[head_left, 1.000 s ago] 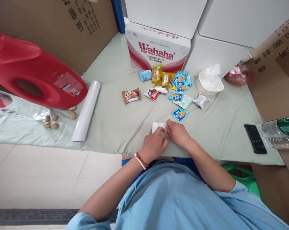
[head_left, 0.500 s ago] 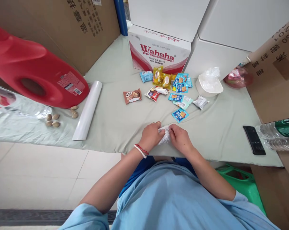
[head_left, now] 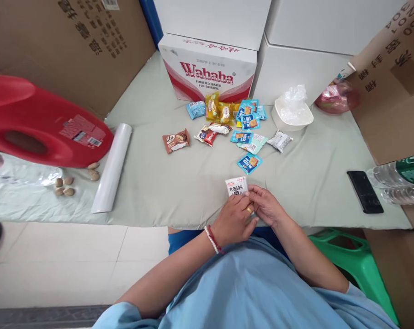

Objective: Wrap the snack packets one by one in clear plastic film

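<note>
A small white snack packet (head_left: 236, 184) with black and red printing lies near the table's front edge. My left hand (head_left: 235, 217), palm down, covers its lower part with the fingers laid flat and the thumb apart. At the packet's right edge, my right hand (head_left: 267, 205) has its thumb and fingers closed on it. The two hands touch, hiding the packet's lower end. Just beyond lies a blue cracker packet (head_left: 249, 163). Farther back are a silver packet (head_left: 280, 140), a brown snack packet (head_left: 176, 141) and yellow wrapped snacks (head_left: 212, 107).
Left are a red jug (head_left: 52, 123), a white roll (head_left: 111, 169) and several brown nuts (head_left: 68, 181). A Wahaba-style printed carton reading Wahaha (head_left: 207, 73) stands behind. To the right are a white bowl (head_left: 291, 119), a phone (head_left: 364, 192) and plastic bottles (head_left: 399, 178).
Both hands pinched a crinkled, silvery-clear packet before; now a white printed face shows. My left hand has moved nearer my body and flattened over it. My right hand has moved slightly right and closer.
</note>
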Demonstrator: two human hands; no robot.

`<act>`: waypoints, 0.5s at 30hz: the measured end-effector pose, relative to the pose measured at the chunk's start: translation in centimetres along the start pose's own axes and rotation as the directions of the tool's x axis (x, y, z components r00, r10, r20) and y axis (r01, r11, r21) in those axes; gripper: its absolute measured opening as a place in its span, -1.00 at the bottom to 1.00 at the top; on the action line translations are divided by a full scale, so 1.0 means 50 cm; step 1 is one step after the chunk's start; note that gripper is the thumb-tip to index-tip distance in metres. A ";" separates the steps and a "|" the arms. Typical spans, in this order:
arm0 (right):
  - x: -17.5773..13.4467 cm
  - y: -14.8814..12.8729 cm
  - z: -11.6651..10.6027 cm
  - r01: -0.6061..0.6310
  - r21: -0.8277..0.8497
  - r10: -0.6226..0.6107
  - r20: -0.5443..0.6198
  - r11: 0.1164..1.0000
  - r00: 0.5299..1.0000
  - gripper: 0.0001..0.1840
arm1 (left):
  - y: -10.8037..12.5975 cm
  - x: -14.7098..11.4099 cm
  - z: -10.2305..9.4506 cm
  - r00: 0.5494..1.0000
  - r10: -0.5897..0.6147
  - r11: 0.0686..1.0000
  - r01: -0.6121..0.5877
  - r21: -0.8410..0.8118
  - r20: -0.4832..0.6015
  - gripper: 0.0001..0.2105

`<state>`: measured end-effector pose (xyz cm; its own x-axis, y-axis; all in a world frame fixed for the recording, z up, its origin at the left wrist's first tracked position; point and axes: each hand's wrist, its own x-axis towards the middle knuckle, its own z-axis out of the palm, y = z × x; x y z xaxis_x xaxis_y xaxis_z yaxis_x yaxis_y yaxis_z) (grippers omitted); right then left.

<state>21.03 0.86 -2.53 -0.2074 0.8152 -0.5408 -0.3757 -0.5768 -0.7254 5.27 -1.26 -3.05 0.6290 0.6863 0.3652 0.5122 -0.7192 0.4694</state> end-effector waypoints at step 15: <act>0.016 0.007 -0.055 0.242 -0.139 -0.239 0.038 0.960 0.970 -0.44 | -0.036 0.034 0.005 0.634 -0.751 0.397 0.656 -0.641 0.184 -0.38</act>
<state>23.19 1.17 -4.40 -0.1457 0.9308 -0.3352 -0.2851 -0.3639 -0.8867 5.58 1.20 -3.49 0.1217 0.9555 -0.2689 0.2413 0.2343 0.9417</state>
